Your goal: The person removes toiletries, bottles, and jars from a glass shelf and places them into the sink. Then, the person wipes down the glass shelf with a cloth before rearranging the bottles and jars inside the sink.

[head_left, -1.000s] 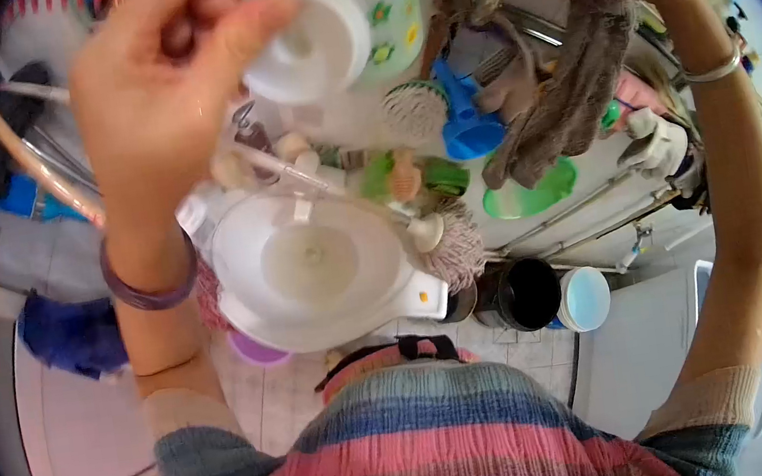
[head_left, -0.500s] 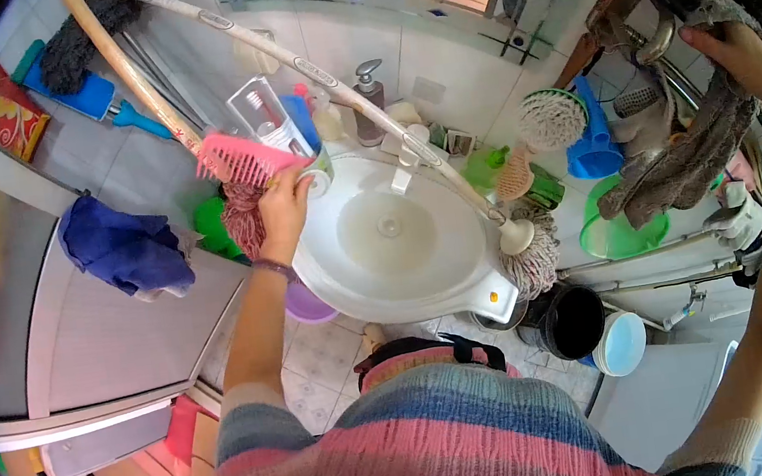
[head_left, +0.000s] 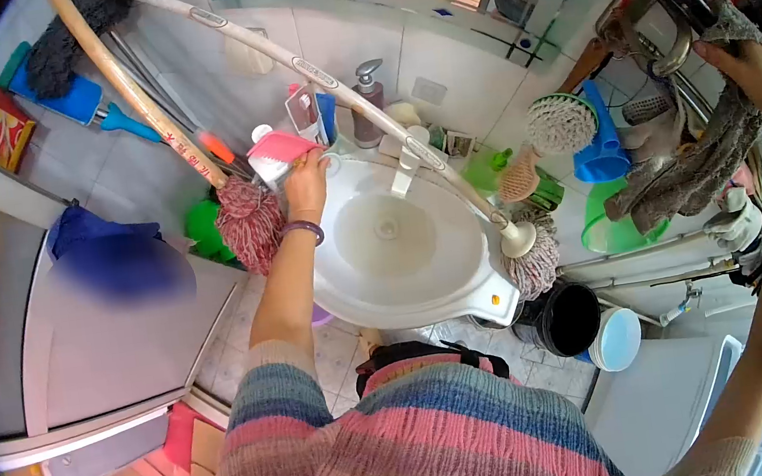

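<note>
My left hand (head_left: 305,190) is at the left rim of the white sink (head_left: 391,312), its fingers closed on a pink comb (head_left: 282,147). The comb is over the cup and toiletries at the sink's back left corner. A clear-fronted pack (head_left: 305,113) and a blue item (head_left: 327,116) stand just behind it. Far to the right, my right hand (head_left: 755,78) is raised, closed on a grey towel (head_left: 690,170) that hangs beside metal fittings. Part of its grip is hidden by the cloth. Cloudy water (head_left: 383,255) lies in the basin.
A long mop pole (head_left: 311,72) slants across the sink. A red mop head (head_left: 250,224) hangs at the left. Around the faucet (head_left: 405,173) are a soap dispenser (head_left: 368,105), green bottles and brushes. Black (head_left: 573,319) and white (head_left: 616,342) buckets stand below right.
My left hand with the comb has moved right, and the comb has turned so its teeth show less. My right hand stays at the towel. The blue cloth on the left is now blurred.
</note>
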Motion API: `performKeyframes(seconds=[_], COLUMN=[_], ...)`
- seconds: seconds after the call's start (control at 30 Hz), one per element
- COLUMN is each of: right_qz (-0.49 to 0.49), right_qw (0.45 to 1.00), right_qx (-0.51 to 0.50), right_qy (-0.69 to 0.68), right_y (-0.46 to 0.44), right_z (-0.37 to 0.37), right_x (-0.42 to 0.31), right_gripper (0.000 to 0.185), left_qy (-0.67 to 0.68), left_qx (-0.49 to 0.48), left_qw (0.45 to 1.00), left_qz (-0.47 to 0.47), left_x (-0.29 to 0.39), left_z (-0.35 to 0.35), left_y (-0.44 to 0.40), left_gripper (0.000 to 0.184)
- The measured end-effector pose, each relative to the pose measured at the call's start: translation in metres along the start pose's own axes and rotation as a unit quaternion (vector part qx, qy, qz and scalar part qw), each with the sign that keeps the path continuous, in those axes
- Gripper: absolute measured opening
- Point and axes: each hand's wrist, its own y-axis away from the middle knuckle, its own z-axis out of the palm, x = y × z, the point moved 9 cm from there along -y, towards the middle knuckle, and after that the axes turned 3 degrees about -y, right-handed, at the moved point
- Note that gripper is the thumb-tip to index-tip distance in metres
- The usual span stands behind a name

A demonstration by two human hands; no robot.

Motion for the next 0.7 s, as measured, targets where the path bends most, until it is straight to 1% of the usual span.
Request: performKeyframes(seconds=[0.03, 0.07, 0.17, 0.2, 0.27, 0.37, 0.47, 0.5, 0.53, 0.57, 0.6, 0.63, 0.7], right_qz=[-0.017, -0.035, -0.088, -0.101, -0.108, -0.100, -0.062, -0.044, -0.018, -0.011, -0.004, -0.016, -0.034], right_qw=[1.000, 0.999, 0.992, 0.990, 0.989, 0.990, 0.997, 0.998, 1.000, 1.000, 1.000, 1.000, 0.998], right_qx=[0.019, 0.036, 0.074, 0.081, 0.086, 0.083, 0.043, 0.027, 0.011, 0.009, 0.007, 0.019, 0.036], right_qy=[-0.009, -0.020, -0.050, -0.057, -0.058, -0.050, -0.036, -0.024, -0.002, 0.001, 0.004, -0.012, -0.042], right_y=[0.004, 0.006, 0.011, 0.012, 0.010, 0.009, 0.003, 0.001, 0.001, 0.003, 0.004, 0.006, 0.009], right_z=[-0.003, -0.005, -0.008, -0.009, -0.009, -0.007, 0.000, 0.001, 0.001, 0.000, 0.000, -0.002, -0.004], right_x=[-0.007, -0.011, -0.020, -0.022, -0.020, -0.017, -0.006, -0.003, -0.004, -0.005, -0.006, -0.009, -0.011], right_gripper=[0.061, 0.061, 0.061, 0.061, 0.061, 0.062, 0.060, 0.059, 0.058, 0.057, 0.056, 0.055, 0.054], left_qy=[-0.002, 0.027, 0.009, 0.024, 0.054, 0.034, 0.119, 0.205, 0.289, 0.369, 0.391, 0.428, 0.442], left_qx=[-0.001, 0.024, 0.012, 0.001, -0.020, 0.002, 0.101, 0.074, 0.046, 0.016, -0.004, -0.010, -0.010], left_qw=[1.000, 0.999, 1.000, 0.999, 0.996, 0.990, 0.985, 0.964, 0.928, 0.878, 0.859, 0.827, 0.801], left_qz=[-0.002, 0.011, -0.021, -0.039, -0.075, -0.135, -0.069, -0.150, -0.228, -0.304, -0.331, -0.364, -0.403], left_x=[-0.001, 0.000, -0.006, -0.006, -0.003, -0.015, -0.002, -0.013, -0.019, -0.022, -0.020, -0.016, -0.015], left_z=[0.002, 0.000, 0.004, 0.000, -0.006, -0.001, -0.003, 0.017, 0.039, 0.063, 0.075, 0.085, 0.102], left_y=[0.000, 0.001, 0.002, 0.002, 0.004, 0.013, 0.026, 0.030, 0.037, 0.044, 0.044, 0.044, 0.039], left_gripper=[0.018, 0.019, 0.020, 0.020, 0.019, 0.019, 0.020, 0.019, 0.019, 0.019, 0.018, 0.020, 0.023])
